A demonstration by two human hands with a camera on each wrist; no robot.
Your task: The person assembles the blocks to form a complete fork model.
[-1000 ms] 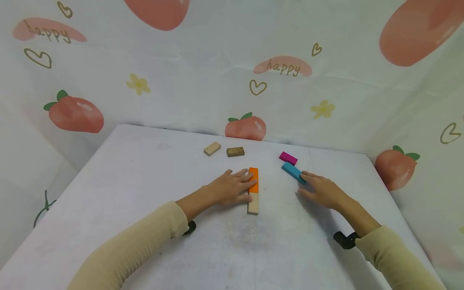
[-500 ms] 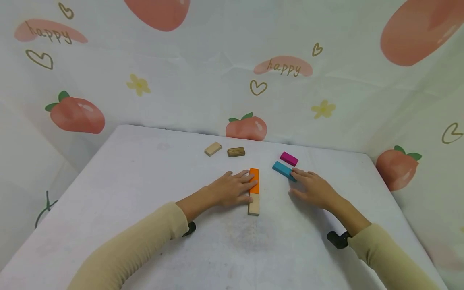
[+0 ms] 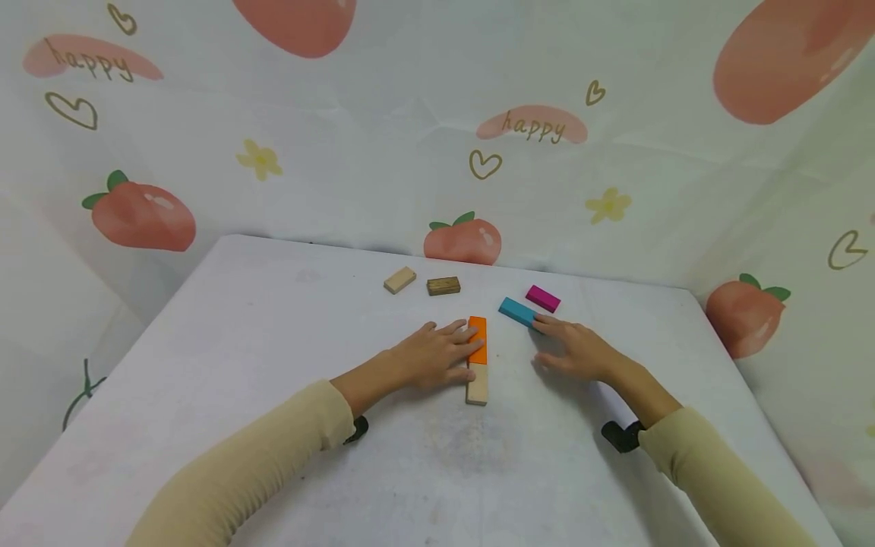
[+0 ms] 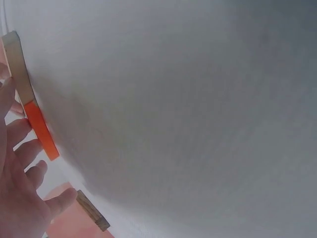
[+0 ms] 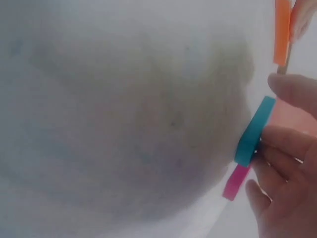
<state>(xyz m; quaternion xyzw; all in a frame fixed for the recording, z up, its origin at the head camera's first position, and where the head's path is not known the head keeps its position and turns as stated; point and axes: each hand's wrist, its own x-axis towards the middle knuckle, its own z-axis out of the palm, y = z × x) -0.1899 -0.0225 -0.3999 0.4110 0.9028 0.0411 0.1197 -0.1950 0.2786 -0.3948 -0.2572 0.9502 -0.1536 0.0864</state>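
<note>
On the white table, an orange wooden block (image 3: 481, 355) and a plain wooden block (image 3: 478, 390) lie end to end in a line. My left hand (image 3: 431, 355) rests on them with spread fingers, the fingertips over the orange block and the thumb at the plain one. To their right, my right hand (image 3: 577, 351) touches the near right end of a blue block (image 3: 516, 311) with its fingertips. The thumb of that hand stays apart from the block. In the right wrist view the blue block (image 5: 255, 131) lies against the fingers, which partly hide its side.
Behind the blue block lies a magenta block (image 3: 543, 298). Farther back on the table (image 3: 307, 319) are a dark brown wooden block (image 3: 443, 286) and a pale wooden block (image 3: 399, 279). A printed cloth (image 3: 369, 152) hangs along the table's back edge.
My right hand has slid the blue block left and slightly away from me, toward the orange block; it now lies apart from the magenta block. My left hand has stayed put.
</note>
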